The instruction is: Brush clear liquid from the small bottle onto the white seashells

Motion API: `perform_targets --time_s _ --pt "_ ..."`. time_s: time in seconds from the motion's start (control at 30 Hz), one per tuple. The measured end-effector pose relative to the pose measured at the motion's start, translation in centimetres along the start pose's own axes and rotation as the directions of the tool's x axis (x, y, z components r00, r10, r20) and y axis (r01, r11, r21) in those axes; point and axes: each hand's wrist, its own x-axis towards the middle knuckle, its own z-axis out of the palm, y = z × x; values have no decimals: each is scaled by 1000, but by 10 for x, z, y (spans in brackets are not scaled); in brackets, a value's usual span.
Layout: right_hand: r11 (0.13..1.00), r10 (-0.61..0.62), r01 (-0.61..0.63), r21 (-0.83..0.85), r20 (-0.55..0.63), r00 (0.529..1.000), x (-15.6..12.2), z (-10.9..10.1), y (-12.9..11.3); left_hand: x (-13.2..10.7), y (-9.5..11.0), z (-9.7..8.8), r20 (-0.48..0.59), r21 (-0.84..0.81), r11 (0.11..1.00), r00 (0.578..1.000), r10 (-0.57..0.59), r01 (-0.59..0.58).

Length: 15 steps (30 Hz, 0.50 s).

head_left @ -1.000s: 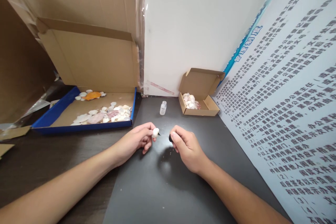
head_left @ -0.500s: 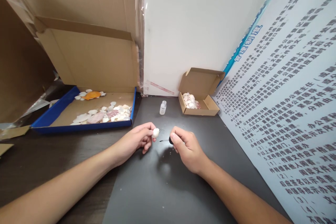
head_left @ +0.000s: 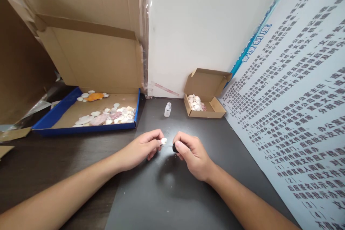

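Between thumb and fingers, my left hand (head_left: 147,147) pinches a small white seashell (head_left: 164,141), now seen nearly edge-on. Just right of it, my right hand (head_left: 192,153) is closed on a black brush cap (head_left: 175,147); its thin applicator is hard to make out, pointing toward the shell. A narrow gap separates the two hands above the dark grey mat (head_left: 145,201). Behind them stands a small clear glass bottle (head_left: 167,110) with a pale label, uncapped and upright.
At left, an open blue-rimmed cardboard box (head_left: 88,128) holds many shells and an orange shell piece (head_left: 94,96). A smaller open cardboard box (head_left: 207,114) with shells sits at back right. A white board (head_left: 172,36) and a printed poster (head_left: 291,97) bound the table.
My left hand has turned the shell from its ribbed face to edge-on and shifted it slightly right and down. The brush cap has tilted, and its applicator shows less.
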Motion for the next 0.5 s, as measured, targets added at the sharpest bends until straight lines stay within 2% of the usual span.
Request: perform_targets --time_s 0.07,0.23,0.5 --pt "1000 0 0 -8 -18 1000 1 0 0 0 0 0 -2 -10 1000 1000 -4 4" --pt "989 77 -93 -112 -136 988 3 -1 1 2 1 -1 -6 -56 998 1000 -20 20" --pt "998 16 -21 -51 -87 996 1 -1 -2 3 1 -1 -9 -82 996 1000 -20 19"
